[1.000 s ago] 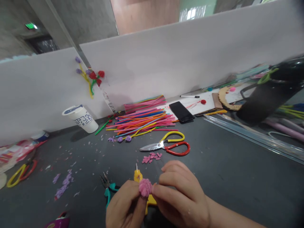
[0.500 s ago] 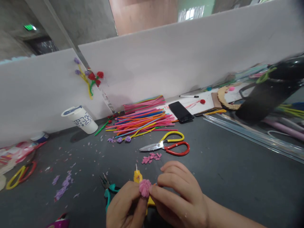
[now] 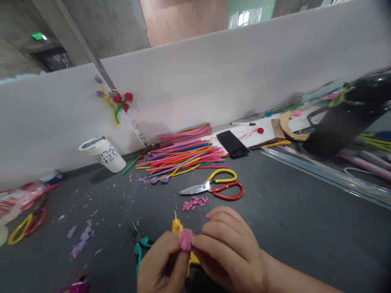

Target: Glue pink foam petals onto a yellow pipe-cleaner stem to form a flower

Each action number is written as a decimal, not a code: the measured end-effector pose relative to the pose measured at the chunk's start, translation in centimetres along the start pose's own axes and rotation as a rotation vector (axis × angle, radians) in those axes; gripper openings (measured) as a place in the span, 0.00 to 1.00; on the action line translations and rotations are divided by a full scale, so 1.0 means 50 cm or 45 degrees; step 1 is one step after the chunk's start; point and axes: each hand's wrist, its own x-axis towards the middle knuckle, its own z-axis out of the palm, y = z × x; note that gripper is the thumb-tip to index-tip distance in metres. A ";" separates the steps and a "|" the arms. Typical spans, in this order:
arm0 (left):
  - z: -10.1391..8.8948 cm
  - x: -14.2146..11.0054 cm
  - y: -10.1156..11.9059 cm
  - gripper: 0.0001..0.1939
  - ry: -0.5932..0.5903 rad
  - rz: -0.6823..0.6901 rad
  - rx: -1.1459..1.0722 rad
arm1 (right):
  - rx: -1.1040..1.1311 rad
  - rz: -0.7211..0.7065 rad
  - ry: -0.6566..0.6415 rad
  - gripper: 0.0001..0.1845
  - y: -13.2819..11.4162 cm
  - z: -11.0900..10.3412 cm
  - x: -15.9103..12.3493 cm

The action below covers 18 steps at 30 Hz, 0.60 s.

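Observation:
A small pink ruffled flower head (image 3: pixel 186 240) sits between my two hands, low in the middle of the view. My left hand (image 3: pixel 161 262) pinches it between thumb and forefinger. With fingertips closed against its right side, my right hand (image 3: pixel 230 248) also grips it. Behind and partly under the hands lies a yellow glue gun (image 3: pixel 176 225), its nozzle pointing away from me. Teal-handled pliers (image 3: pixel 140 242) lie just left of my left hand, partly covered by it. Short pink cut pieces (image 3: pixel 194 203) are heaped beyond the hands, below the scissors (image 3: pixel 210 186) with one yellow and one red handle.
Many-coloured fuzzy stems (image 3: pixel 183 156) are piled at the back, beside a black phone (image 3: pixel 232 143). A white cup (image 3: pixel 105 154) stands at the back left, a black jug (image 3: pixel 342 118) at the right. Purple scraps (image 3: pixel 82 240) and a second pair of scissors (image 3: pixel 27 226) lie left.
The pink flower head has shifted very slightly up and left in my fingers. Both hands keep nearly the same place and hold.

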 end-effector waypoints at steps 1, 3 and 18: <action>-0.001 0.003 0.002 0.06 -0.008 -0.111 -0.061 | 0.016 0.046 -0.020 0.05 0.001 0.000 0.001; -0.002 0.010 0.001 0.10 -0.058 -0.434 -0.222 | 0.052 0.177 -0.073 0.06 0.002 0.001 0.002; 0.005 0.033 -0.022 0.17 -0.283 -1.097 -0.518 | 0.119 0.552 -0.140 0.06 0.015 0.025 -0.002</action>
